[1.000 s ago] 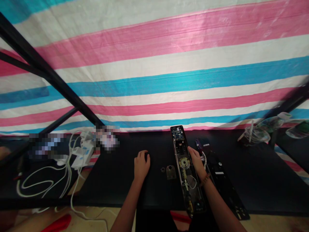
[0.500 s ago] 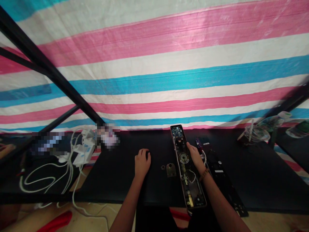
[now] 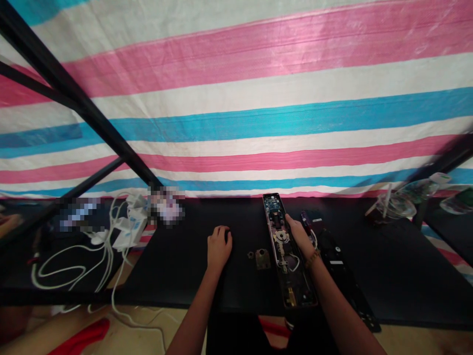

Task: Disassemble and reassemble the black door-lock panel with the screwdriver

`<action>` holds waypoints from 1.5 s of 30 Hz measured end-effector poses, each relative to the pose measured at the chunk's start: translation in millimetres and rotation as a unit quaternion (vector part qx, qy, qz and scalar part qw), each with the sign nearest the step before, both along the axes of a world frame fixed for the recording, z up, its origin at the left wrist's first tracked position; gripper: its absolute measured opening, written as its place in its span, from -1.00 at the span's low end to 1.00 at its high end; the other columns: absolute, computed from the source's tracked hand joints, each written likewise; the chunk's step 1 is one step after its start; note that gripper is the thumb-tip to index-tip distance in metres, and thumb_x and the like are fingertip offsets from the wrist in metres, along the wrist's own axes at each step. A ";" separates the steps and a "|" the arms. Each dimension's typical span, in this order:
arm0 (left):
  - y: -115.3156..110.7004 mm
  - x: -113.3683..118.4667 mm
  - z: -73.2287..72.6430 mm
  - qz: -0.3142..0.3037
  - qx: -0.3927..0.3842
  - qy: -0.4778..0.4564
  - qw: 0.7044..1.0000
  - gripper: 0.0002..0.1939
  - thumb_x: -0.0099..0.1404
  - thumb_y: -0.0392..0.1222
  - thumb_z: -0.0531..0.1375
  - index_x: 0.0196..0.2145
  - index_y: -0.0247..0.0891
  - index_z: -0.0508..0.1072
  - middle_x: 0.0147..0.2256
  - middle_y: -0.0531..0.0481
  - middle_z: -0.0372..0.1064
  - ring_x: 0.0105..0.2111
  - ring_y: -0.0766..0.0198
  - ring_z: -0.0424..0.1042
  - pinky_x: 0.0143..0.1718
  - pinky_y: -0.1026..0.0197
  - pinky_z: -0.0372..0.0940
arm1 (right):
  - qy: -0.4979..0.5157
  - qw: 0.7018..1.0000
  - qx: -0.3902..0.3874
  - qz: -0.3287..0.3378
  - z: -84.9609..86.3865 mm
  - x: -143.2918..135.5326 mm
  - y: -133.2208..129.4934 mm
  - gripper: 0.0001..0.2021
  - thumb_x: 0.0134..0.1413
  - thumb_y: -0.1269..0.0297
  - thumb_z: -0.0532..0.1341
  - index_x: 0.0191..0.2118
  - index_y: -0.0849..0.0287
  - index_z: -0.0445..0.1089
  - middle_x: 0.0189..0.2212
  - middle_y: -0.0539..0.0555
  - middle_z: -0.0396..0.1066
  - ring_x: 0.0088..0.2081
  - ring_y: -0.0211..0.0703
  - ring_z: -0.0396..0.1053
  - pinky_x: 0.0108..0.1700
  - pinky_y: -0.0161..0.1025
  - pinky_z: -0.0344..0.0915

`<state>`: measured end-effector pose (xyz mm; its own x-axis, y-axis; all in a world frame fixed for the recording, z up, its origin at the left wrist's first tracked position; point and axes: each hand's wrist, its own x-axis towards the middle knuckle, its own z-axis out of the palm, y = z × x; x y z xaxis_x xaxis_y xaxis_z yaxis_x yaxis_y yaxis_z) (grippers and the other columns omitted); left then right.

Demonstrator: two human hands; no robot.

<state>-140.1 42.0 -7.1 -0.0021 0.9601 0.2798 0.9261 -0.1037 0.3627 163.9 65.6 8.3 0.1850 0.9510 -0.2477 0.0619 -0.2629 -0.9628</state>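
Observation:
My right hand (image 3: 301, 237) grips the right edge of a long electronic door lock body (image 3: 283, 254), thumb along its rim. The lock's open side faces up, showing a circuit board at the far end, a round part mid-length, a loose white wire and a brass-coloured piece near me. My left hand (image 3: 219, 247) rests palm down on the black table, thumb apart from the bent fingers; nothing shows in it. Between my hands lie a squarish metal plate (image 3: 262, 259) and a small round part (image 3: 251, 255).
Right of the lock are a long black panel (image 3: 342, 276) and a purple cylindrical part (image 3: 305, 218) with white wires. Farther right stands a clear plastic container (image 3: 397, 204). White cables (image 3: 107, 261) and a power strip (image 3: 131, 229) are at left, beside a black frame bar (image 3: 99, 123).
The lock body's near end has shifted slightly away from me, and its inside looks darker near that end. My right hand keeps its grip. The left hand stays in about the same place.

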 end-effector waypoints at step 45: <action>0.3 0.2 2.6 -0.002 -0.006 0.007 1.000 -0.77 0.43 -0.18 0.02 -0.08 -0.24 0.42 -0.05 -0.17 0.40 -0.07 0.05 0.45 -0.07 0.02 0.30 | 0.072 0.996 0.025 -0.039 9.3 -8.5 -17.6 -0.37 -0.24 -0.42 0.24 -0.50 0.18 0.40 -0.55 0.04 0.42 -0.44 -0.11 0.32 -0.36 -0.22 0.26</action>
